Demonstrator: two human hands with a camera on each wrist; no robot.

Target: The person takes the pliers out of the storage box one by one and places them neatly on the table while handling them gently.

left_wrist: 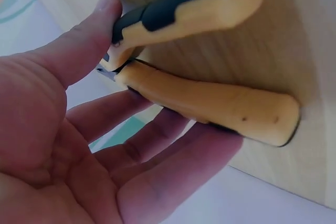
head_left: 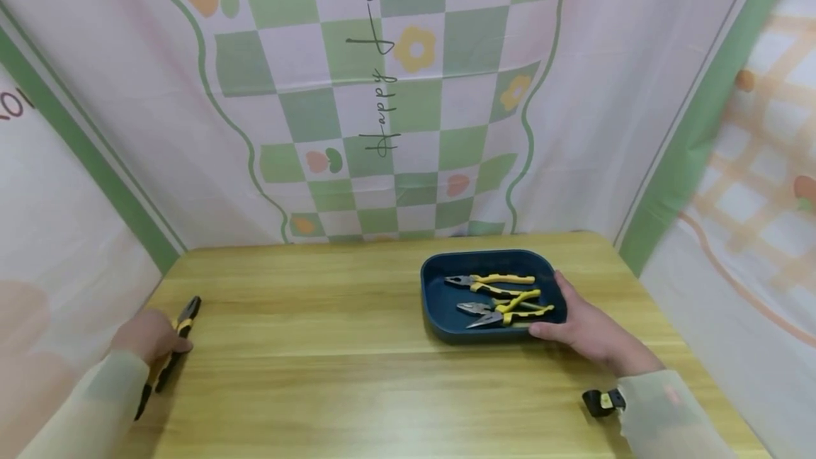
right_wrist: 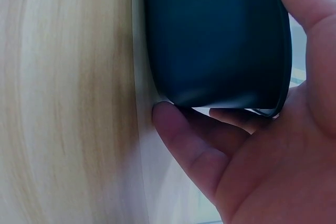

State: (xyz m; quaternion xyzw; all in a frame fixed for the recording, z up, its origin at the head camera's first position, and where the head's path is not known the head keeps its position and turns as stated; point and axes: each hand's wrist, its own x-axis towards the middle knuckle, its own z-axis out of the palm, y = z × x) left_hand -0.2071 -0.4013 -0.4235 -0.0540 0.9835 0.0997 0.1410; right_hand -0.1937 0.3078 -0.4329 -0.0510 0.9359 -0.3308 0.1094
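Note:
Over at the table's left edge, my left hand (head_left: pixel 145 335) holds a pair of pliers (head_left: pixel 185 328) with yellow-and-black handles, its dark jaws pointing away from me. The left wrist view shows the thumb against one handle and fingers along the other handle (left_wrist: pixel 210 100); the handles are spread apart. My right hand (head_left: pixel 589 331) grips the right end of a dark blue tray (head_left: pixel 440 331), thumb at the near corner and fingers round the far side. Several yellow-and-black pliers (head_left: pixel 510 279) lie inside it. From the right wrist, fingers (right_wrist: pixel 191 150) curl around the tray's end wall (right_wrist: pixel 220 40).
A light wood-grain table (head_left: pixel 306 346) carries everything. Behind it hangs a green-and-white checked curtain (head_left: pixel 408 105), with more printed cloth (head_left: pixel 765 183) along both sides. A small black device (head_left: pixel 601 402) is strapped at my right wrist.

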